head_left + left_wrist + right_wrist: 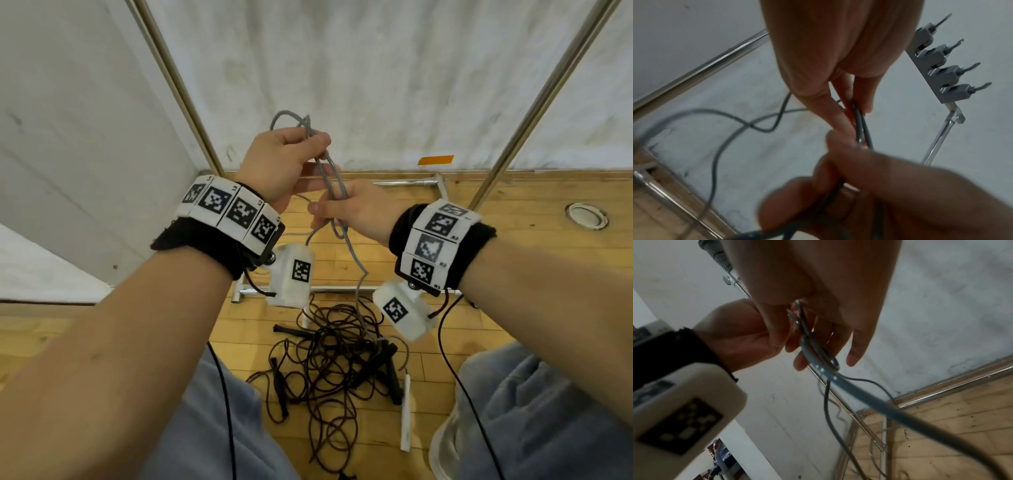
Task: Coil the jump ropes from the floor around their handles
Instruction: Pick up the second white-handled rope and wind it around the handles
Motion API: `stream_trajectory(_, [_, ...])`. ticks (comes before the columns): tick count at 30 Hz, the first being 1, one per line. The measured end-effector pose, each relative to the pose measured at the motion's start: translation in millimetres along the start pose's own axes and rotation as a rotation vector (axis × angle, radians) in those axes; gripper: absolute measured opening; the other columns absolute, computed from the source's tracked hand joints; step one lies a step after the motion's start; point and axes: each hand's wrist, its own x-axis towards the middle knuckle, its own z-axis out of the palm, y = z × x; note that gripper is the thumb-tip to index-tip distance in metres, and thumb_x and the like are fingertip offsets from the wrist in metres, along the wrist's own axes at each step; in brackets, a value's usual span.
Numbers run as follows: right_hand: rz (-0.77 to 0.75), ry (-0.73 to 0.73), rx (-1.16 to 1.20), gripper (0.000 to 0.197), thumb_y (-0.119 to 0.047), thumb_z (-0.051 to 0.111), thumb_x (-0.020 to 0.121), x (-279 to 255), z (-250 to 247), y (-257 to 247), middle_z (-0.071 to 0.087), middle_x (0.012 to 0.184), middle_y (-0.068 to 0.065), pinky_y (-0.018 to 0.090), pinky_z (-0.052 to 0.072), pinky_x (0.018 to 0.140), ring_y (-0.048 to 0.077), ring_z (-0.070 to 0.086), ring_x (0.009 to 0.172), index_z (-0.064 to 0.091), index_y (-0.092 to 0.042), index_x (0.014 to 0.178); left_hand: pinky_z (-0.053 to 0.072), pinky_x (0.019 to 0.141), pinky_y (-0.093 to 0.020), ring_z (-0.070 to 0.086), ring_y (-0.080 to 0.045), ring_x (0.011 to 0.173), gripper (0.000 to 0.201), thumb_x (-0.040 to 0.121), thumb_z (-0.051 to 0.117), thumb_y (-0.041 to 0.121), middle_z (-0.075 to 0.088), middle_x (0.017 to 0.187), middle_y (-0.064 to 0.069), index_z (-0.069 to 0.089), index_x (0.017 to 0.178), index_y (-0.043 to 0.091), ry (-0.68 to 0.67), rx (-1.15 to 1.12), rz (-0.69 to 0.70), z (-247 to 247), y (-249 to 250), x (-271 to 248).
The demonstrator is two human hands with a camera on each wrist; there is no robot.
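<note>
Jump ropes are split between the hands and the floor: 1 grey rope (pixel 334 185) is held up in front of the wall, while a dark tangle of ropes (pixel 329 363) with black handles lies on the wooden floor (pixel 479 246) directly below the grey rope.

Left of the grey rope, the left hand (pixel 281 164) has its grip clenched on the strands, thumb and fingers pinching a small loop that sticks out above the fist. In the left wrist view 2 strands run side by side between its fingertips (pixel 865 104).

Right of the grey rope, the right hand (pixel 356 209) grips the lower part of the same doubled strands, fingers curled around them. From there the rope hangs down toward the dark tangle, near a white handle (pixel 406 411) on the floor just right of the pile.

I judge the main risk to be the trailing end snagging in the dark tangle, dragging other ropes up or pulling the loops out of the left pinch. With only 2 fingertips holding, a tug could also let the strands slip and cross, so the coil knots instead of lying neatly.
</note>
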Motion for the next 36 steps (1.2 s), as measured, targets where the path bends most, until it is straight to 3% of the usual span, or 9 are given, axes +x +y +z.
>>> stream_trajectory(4, [0.038, -0.011, -0.059, 0.031, -0.027, 0.058, 0.092, 2, 5, 6, 0.069, 0.076, -0.009, 0.009, 0.042, 0.060, -0.009, 0.060, 0.061, 0.065, 0.003, 0.091, 0.058, 0.059, -0.032, 0.071, -0.024, 0.074, 0.007, 0.093, 0.059, 0.010, 0.063, 0.070, -0.002, 0.062, 0.088, 0.007, 0.057, -0.145, 0.017, -5, 7, 3])
stream_trajectory(9, [0.077, -0.102, -0.022, 0.016, -0.020, 0.050, 0.096, -1, 14, 11, 0.066, 0.078, 0.001, 0.034, 0.051, 0.082, 0.018, 0.065, 0.079, 0.056, -0.017, 0.082, 0.056, 0.060, -0.030, 0.070, -0.023, 0.069, 0.007, 0.093, 0.060, 0.011, 0.063, 0.065, -0.002, 0.061, 0.088, 0.007, 0.172, -0.311, 0.066, -16, 16, 8])
stream_trajectory(13, [0.110, -0.205, -0.052, 0.030, -0.023, 0.040, 0.101, -6, 20, 11, 0.053, 0.059, 0.003, 0.036, 0.048, 0.066, 0.015, 0.049, 0.052, 0.052, -0.011, 0.076, 0.056, 0.060, -0.029, 0.069, -0.020, 0.065, 0.012, 0.094, 0.060, 0.018, 0.062, 0.061, -0.001, 0.058, 0.092, 0.006, 0.289, -0.398, 0.048, -28, 19, 16])
stream_trajectory(15, [0.132, -0.160, -0.031, 0.038, -0.034, 0.039, 0.100, -5, 17, 6, 0.041, 0.050, -0.005, 0.027, 0.039, 0.052, 0.011, 0.036, 0.044, 0.048, -0.015, 0.068, 0.055, 0.061, -0.029, 0.070, -0.019, 0.072, 0.034, 0.092, 0.061, 0.039, 0.066, 0.073, -0.003, 0.061, 0.096, 0.005, 0.306, -0.233, -0.057, -30, 12, 16])
stream_trajectory(19, [0.095, -0.022, 0.008, 0.043, -0.035, 0.039, 0.100, -2, 1, -9, 0.031, 0.047, -0.007, 0.027, 0.021, 0.047, 0.013, 0.023, 0.043, 0.038, -0.019, 0.060, 0.052, 0.057, -0.027, 0.058, -0.015, 0.069, 0.067, 0.078, 0.054, 0.073, 0.062, 0.077, 0.001, 0.063, 0.092, 0.009, 0.004, 0.175, -0.377, -19, -7, 10])
stream_trajectory(24, [0.079, -0.130, -0.264, 0.040, -0.031, 0.042, 0.099, -3, -6, -13, 0.037, 0.050, -0.004, 0.024, 0.024, 0.044, 0.009, 0.031, 0.038, 0.041, -0.017, 0.062, 0.034, 0.053, -0.024, 0.044, -0.007, 0.052, 0.041, 0.085, 0.057, 0.060, 0.052, 0.056, 0.012, 0.056, 0.064, 0.025, -0.193, 0.418, -0.410, -1, -22, 5])
stream_trajectory(28, [0.035, -0.172, -0.385, 0.038, -0.029, 0.045, 0.098, -8, -5, -15, 0.043, 0.041, -0.011, 0.011, 0.029, 0.037, 0.001, 0.037, 0.031, 0.045, -0.019, 0.062, 0.036, 0.051, -0.021, 0.050, -0.007, 0.046, 0.031, 0.092, 0.057, 0.035, 0.054, 0.060, 0.007, 0.057, 0.065, 0.020, -0.227, 0.335, -0.398, 2, -20, 3])
stream_trajectory(32, [0.083, -0.192, -0.432, 0.041, -0.042, 0.044, 0.096, -9, -13, -16, 0.043, 0.050, -0.006, 0.017, 0.032, 0.040, 0.005, 0.035, 0.037, 0.051, -0.017, 0.064, 0.043, 0.047, -0.019, 0.052, -0.013, 0.048, 0.031, 0.085, 0.058, 0.016, 0.060, 0.057, 0.000, 0.059, 0.054, 0.013, -0.077, 0.191, -0.351, 2, -19, 4])
stream_trajectory(36, [0.079, -0.091, -0.170, 0.042, -0.038, 0.048, 0.096, -6, -26, -18, 0.034, 0.045, -0.008, 0.023, 0.025, 0.043, 0.012, 0.027, 0.040, 0.047, -0.015, 0.060, 0.042, 0.044, -0.018, 0.055, -0.017, 0.044, 0.019, 0.080, 0.057, 0.014, 0.058, 0.052, -0.002, 0.057, 0.063, 0.007, 0.181, 0.183, -0.303, -5, -18, 10])
